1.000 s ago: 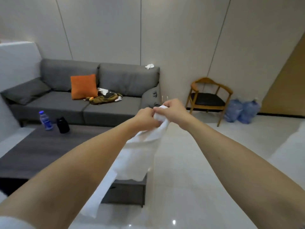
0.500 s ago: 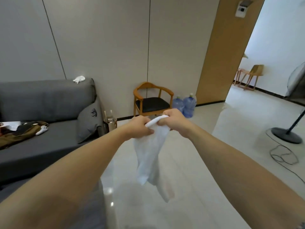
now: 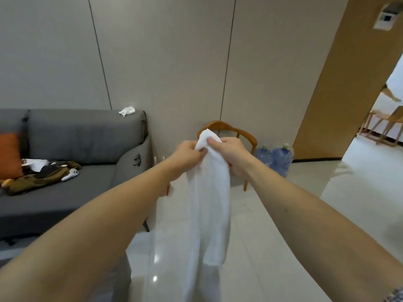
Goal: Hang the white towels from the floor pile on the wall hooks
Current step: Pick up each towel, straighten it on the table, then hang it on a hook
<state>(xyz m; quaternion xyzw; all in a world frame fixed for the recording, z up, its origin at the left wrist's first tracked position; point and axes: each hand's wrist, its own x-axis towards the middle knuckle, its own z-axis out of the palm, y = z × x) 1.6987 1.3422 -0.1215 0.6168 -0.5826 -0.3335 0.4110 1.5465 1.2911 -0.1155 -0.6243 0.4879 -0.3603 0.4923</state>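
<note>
Before wooden chair [image 3: 244, 134], straight ahead at arm's length: white towel [image 3: 209, 205] held up, long axis vertical, bulk hanging well below grip toward floor, top fold bunched above knuckles. Left hand [image 3: 188, 154] pinches top edge; right hand [image 3: 231, 154] grips same edge, touching left. No wall hooks visible; both hands equally near.

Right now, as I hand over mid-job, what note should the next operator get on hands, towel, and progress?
Left hand pinches the top edge of the white towel; right hand grips the same bunched edge beside it. The towel hangs free from both hands, in front of the wooden chair.
Done: one towel is picked up and held.
Left: no wall hooks and no floor pile show in this view, so find the hooks, hang this towel, then fetch any others.
</note>
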